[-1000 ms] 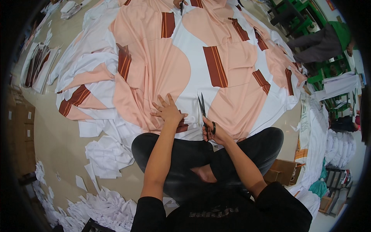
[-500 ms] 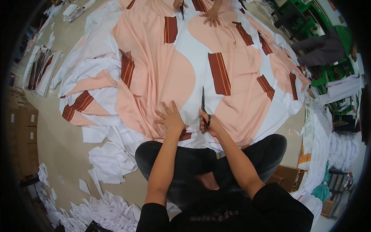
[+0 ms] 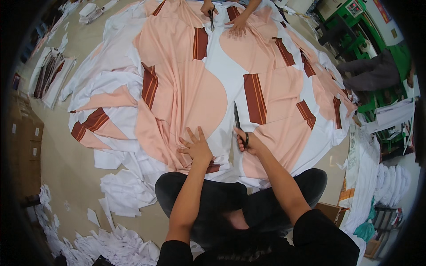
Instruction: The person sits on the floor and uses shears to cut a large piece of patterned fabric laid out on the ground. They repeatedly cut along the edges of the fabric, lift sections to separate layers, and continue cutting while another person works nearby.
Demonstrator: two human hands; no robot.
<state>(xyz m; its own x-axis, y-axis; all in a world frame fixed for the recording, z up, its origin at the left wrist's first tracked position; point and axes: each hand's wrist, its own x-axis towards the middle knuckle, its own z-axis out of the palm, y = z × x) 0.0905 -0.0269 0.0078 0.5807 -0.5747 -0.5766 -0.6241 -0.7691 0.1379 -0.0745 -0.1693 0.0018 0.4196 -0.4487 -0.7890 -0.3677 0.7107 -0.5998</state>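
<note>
A large printed fabric [image 3: 177,84] lies spread on the floor before me, white with peach curved shapes and striped brown-red blocks. My left hand [image 3: 196,147] rests flat on a peach area near the fabric's close edge, fingers spread. In my right hand [image 3: 249,142] is a pair of dark scissors [image 3: 236,116], fingers wrapped round the handles. The blades point away from me along the white strip between two peach shapes. Below them, a narrow slit runs through the white toward my lap.
Across the fabric, another person's hand [image 3: 207,8] holds scissors [image 3: 211,18]; their other hand [image 3: 238,24] lies flat. White scraps [image 3: 115,244] heap at lower left, cardboard boxes [image 3: 26,137] at far left. Folded cloth [image 3: 51,75] lies left. A person in green [image 3: 401,62] sits at right.
My right hand and scissors have shifted slightly right, and the slit in the white strip looks longer and wider. My left hand stays flat on the fabric. The view has tilted slightly.
</note>
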